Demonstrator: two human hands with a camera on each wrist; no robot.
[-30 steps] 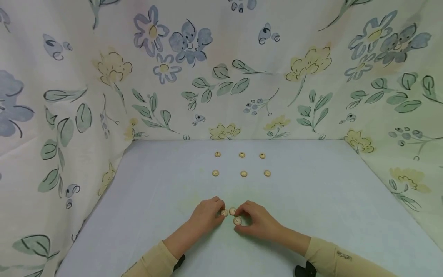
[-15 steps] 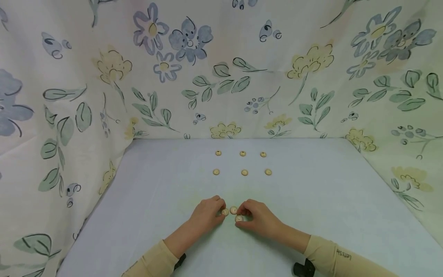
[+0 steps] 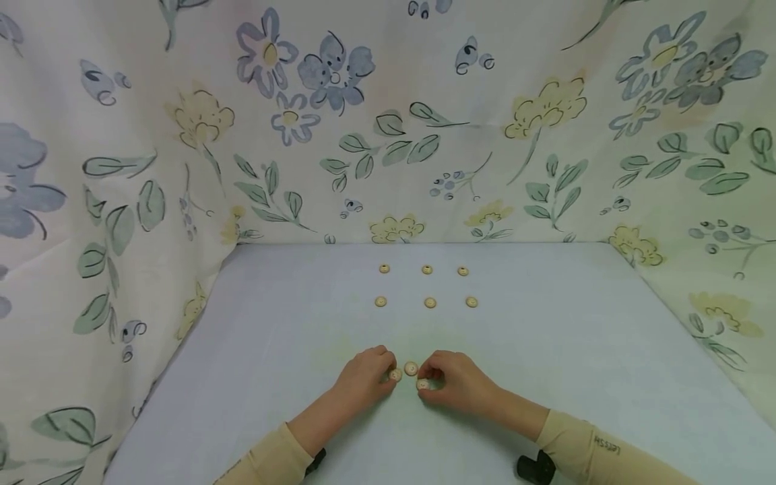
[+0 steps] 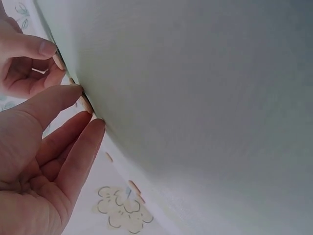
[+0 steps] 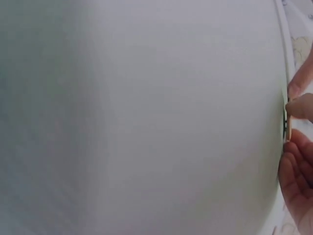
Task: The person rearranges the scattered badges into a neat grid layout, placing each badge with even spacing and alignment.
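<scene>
The button (image 3: 422, 384) under my right hand (image 3: 456, 382) had slid slightly toward 3 o'clock since a second before, opening a gap from the middle button (image 3: 411, 368); I judged I was spacing a third row. Right fingers pinched it against the counter (image 3: 576, 350). At 9 o'clock, left hand (image 3: 362, 377) fingertips pinched another button (image 3: 395, 374).
</scene>
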